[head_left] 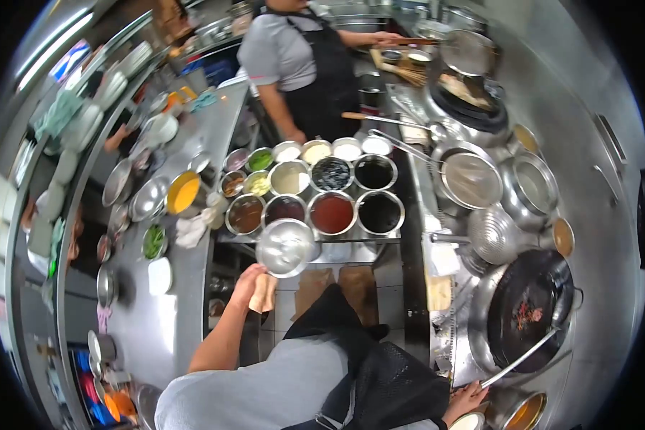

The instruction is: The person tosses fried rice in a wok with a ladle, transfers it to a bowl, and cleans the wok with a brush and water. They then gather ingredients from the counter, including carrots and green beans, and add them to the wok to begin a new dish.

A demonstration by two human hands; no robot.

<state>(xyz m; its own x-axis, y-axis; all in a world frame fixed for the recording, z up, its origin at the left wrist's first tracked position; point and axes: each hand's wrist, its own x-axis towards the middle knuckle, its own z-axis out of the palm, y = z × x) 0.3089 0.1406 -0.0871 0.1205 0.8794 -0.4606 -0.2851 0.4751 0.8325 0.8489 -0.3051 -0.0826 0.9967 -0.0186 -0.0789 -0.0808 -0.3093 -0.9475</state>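
Note:
My left hand (249,285) is closed on the edge of a shiny metal bowl (285,247), with a tan cloth (264,292) beside the fingers. The bowl is just in front of several containers of sauces, near one with red sauce (332,213). At the lower right, my right hand (466,401) grips the handle of a long metal ladle (519,357). The ladle's far end reaches into a black wok (505,322), where small red and brown pieces (529,313) lie on the bottom.
A person in a dark apron (333,72) stands beyond the sauces, holding a strainer (467,53) over another wok. A steel counter (136,315) with bowls runs along the left. Strainers and pots (530,183) line the stove at the right.

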